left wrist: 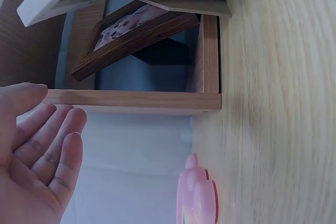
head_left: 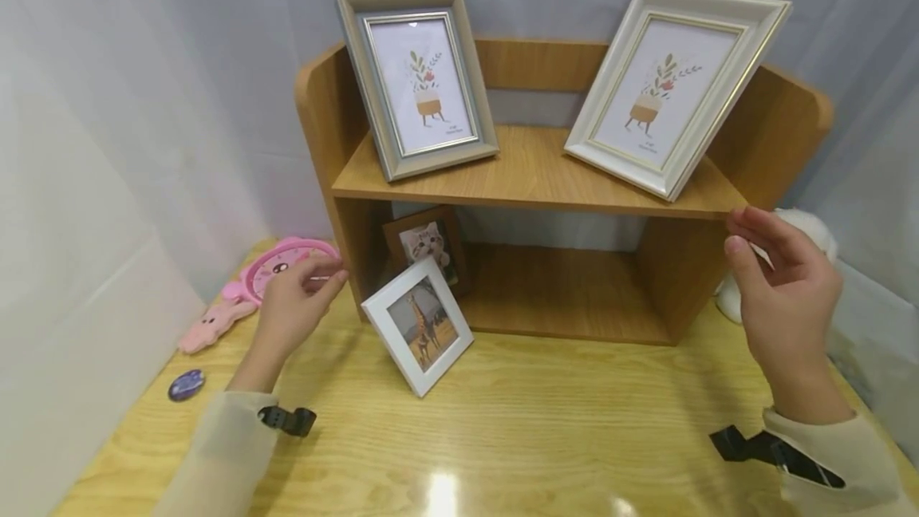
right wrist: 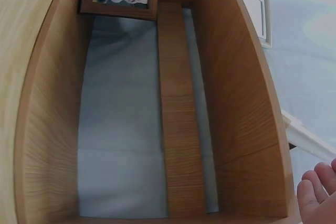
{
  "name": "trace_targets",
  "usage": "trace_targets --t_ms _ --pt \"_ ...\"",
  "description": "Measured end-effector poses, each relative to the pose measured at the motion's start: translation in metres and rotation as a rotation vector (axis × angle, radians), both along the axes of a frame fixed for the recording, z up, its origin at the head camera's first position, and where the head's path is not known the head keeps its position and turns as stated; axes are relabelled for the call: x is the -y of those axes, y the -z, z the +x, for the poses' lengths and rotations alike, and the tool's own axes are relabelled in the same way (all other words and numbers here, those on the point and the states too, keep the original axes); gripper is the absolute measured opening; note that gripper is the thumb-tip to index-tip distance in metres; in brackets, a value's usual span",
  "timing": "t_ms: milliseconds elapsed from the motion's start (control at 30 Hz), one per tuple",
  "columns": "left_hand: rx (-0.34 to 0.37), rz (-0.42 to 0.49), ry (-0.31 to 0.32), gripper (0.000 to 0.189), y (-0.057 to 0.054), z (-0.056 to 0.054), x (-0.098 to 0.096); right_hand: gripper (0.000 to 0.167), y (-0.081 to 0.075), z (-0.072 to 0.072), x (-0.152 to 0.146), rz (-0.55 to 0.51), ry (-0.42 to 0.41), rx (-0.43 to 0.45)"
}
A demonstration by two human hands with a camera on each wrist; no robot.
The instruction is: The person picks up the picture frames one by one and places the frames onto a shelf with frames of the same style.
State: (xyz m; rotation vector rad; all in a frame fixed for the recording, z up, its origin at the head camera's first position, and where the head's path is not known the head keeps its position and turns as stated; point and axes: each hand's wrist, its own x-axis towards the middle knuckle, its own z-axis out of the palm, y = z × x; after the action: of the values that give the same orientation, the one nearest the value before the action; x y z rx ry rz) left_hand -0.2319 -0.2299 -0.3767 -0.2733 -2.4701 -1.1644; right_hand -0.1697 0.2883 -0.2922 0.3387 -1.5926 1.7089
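Note:
A wooden two-tier shelf (head_left: 546, 170) stands on the table between my hands. My left hand (head_left: 297, 305) is beside its left side panel, fingers relaxed with nothing between them; in the left wrist view, the thumb overlaps the panel's edge. By the right end of the upper board, my right hand (head_left: 790, 294) is raised with loosely bent fingers, holding nothing. On top lean a grey picture frame (head_left: 477, 114) at left and a cream-white picture frame (head_left: 585, 138) at right. A brown kitten-photo frame (head_left: 463, 254) stands in the lower tier, partly behind a tilted white giraffe-photo frame (head_left: 445, 365).
Left of the shelf lie a pink clock (head_left: 251, 274), a pink rabbit-shaped item (head_left: 208, 329) and a dark blue oval item (head_left: 187, 385). A white plush-looking object (head_left: 811, 230) is partly hidden behind my right hand. A light curtain (head_left: 201, 102) hangs behind the wooden table (head_left: 546, 421).

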Motion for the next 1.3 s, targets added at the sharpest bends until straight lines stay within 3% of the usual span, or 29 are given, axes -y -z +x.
trace_targets --t_ms 333,500,633,1033,1300 --pt "0.004 -0.053 0.011 0.029 -0.002 0.011 0.002 0.031 0.021 0.006 -0.007 0.098 0.132 0.029" --pt "0.002 -0.052 0.027 0.029 -0.003 0.018 0.003 0.030 0.026 0.003 -0.009 0.039 0.120 -0.007" --pt "0.026 -0.056 0.042 0.032 -0.003 0.023 0.002 0.029 0.032 -0.001 -0.014 0.006 0.157 -0.006" --pt "0.036 -0.026 0.092 0.031 -0.001 0.039 0.000 0.027 0.052 -0.013 -0.030 0.012 0.357 0.098" --pt "0.012 0.024 0.142 0.026 -0.004 0.048 -0.002 0.032 0.065 -0.017 -0.037 0.079 0.396 0.193"
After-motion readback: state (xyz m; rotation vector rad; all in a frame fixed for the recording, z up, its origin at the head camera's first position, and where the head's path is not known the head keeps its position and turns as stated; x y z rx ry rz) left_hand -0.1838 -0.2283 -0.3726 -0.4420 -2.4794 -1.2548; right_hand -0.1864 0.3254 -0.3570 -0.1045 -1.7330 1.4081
